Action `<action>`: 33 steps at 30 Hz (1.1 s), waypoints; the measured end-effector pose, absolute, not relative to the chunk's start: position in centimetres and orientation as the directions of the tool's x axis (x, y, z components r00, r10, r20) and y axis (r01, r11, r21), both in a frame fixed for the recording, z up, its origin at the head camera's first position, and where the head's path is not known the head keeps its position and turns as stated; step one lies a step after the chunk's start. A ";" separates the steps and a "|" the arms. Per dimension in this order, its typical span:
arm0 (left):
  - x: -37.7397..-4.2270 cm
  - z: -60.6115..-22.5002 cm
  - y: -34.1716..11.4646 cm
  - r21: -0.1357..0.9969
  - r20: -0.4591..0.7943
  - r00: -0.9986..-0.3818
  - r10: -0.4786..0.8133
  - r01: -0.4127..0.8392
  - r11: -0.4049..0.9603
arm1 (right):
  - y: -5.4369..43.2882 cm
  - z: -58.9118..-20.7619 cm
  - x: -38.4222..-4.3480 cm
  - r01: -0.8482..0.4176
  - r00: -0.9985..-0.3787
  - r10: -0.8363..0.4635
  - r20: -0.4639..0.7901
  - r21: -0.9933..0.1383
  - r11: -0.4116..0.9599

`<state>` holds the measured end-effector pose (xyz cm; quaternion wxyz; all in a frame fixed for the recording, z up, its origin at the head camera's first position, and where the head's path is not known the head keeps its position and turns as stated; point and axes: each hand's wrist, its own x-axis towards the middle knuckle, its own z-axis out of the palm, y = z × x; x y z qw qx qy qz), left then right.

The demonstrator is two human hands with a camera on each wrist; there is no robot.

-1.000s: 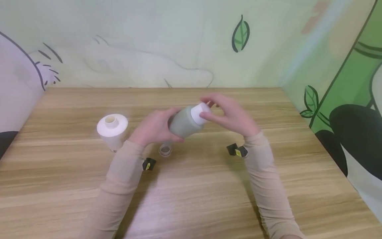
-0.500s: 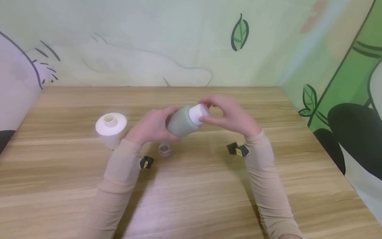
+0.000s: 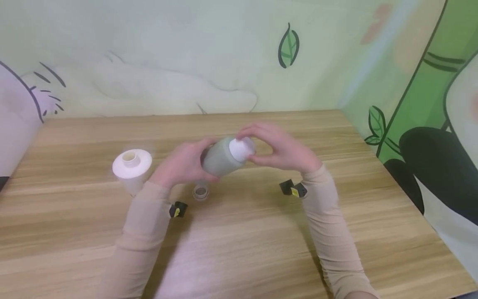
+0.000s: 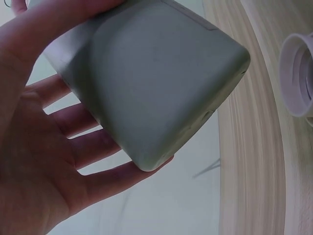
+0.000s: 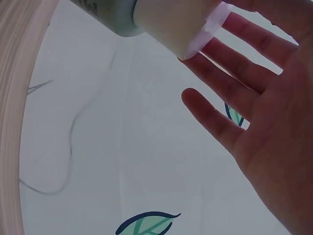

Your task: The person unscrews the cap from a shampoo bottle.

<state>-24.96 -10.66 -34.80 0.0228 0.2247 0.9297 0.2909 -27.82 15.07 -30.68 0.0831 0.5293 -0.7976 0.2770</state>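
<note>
Above the table, my left hand (image 3: 183, 162) holds a grey-green bottle (image 3: 221, 159), which lies tilted with its white cap end to the upper right. In the left wrist view the fingers curl under the bottle (image 4: 161, 73), whose rounded base points outward. My right hand (image 3: 284, 148) pinches the white cap (image 3: 239, 149) between thumb and fingers. The right wrist view shows fingertips at the outer rim of the cap (image 5: 168, 24), with the little finger held off it. Below the bottle on the table lies a small round ring-shaped piece (image 3: 201, 192).
A white container (image 3: 132, 167) with a broad round shoulder and an open neck stands left of my left forearm. Black camera mounts (image 3: 178, 209) hang at both wrists. The wooden table (image 3: 239, 249) meets a painted wall (image 3: 157, 91) at the back.
The head view has shifted slightly. My right fingers have changed their place on the cap, now straddling its outer end. The left hand keeps its grip on the bottle.
</note>
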 end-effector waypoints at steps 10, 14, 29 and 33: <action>-24.8 -35.3 -10.5 0.569 0.063 -0.900 0.431 0.388 0.725 | 15.0 -30.9 -27.6 -0.855 -0.502 -0.737 0.452 -0.384 0.347; -24.8 -35.3 -10.5 0.569 0.064 -0.901 0.429 0.386 0.726 | 15.0 -30.9 -27.4 -0.800 -0.593 -0.688 0.417 -0.400 0.447; -25.0 -34.9 -10.4 0.547 0.068 -0.898 0.435 0.398 0.737 | 15.3 -30.3 -27.2 -0.846 -0.526 -0.730 0.437 -0.359 0.395; -24.9 -34.9 -10.6 0.559 0.061 -0.901 0.430 0.388 0.733 | 15.3 -30.2 -27.3 -0.873 -0.474 -0.764 0.437 -0.344 0.345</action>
